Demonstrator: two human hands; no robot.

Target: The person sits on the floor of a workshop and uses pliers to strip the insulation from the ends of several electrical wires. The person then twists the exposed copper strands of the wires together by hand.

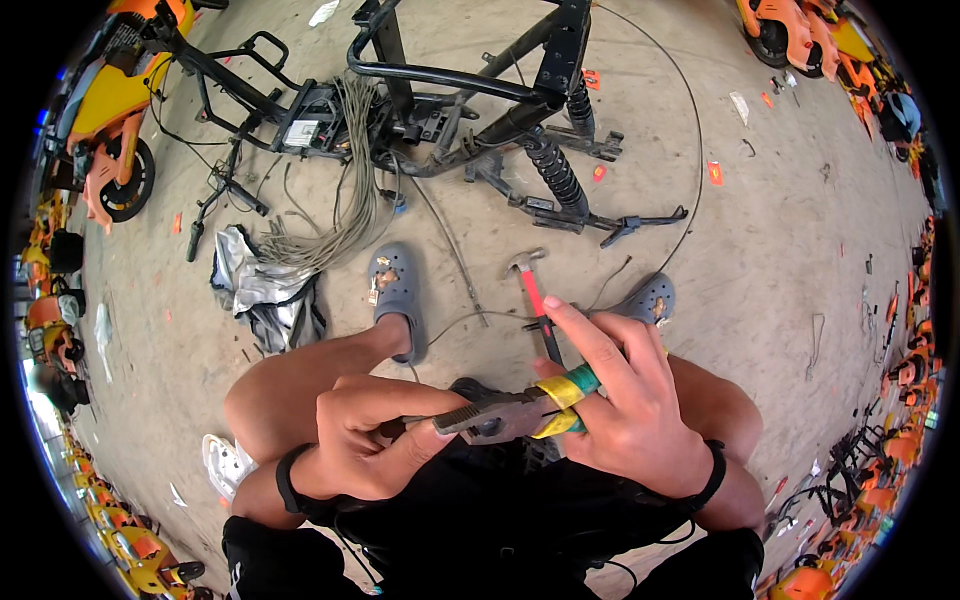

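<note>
At the lower middle of the picture, a pair of pliers with yellow-and-green wrapped handles is held up above the person's lap, its nose pointing left. The right hand grips the handles, its index finger reaching out toward the upper left; the left hand is curled at the nose with thumb and fingers drawn together, and whether they pinch a thin piece there is too small to tell. The bent legs edge this working space on both sides, and black clothing fills the lower edge below it. Just above the pliers, between the two grey clogs, a red-handled hammer lies on the floor, its lower end partly hidden by the right hand. Farther up, a black bike frame spans the upper left and upper middle, bounding the room ahead; a bundle of cables hangs from it to the floor, next to a silver-grey cloth. A thin black wire curves down to the right of the bike frame. Beyond it, the widest open stretch of floor, dotted with small scraps, runs to the orange scooters along the right edge; more scooters line the left edge.
</note>
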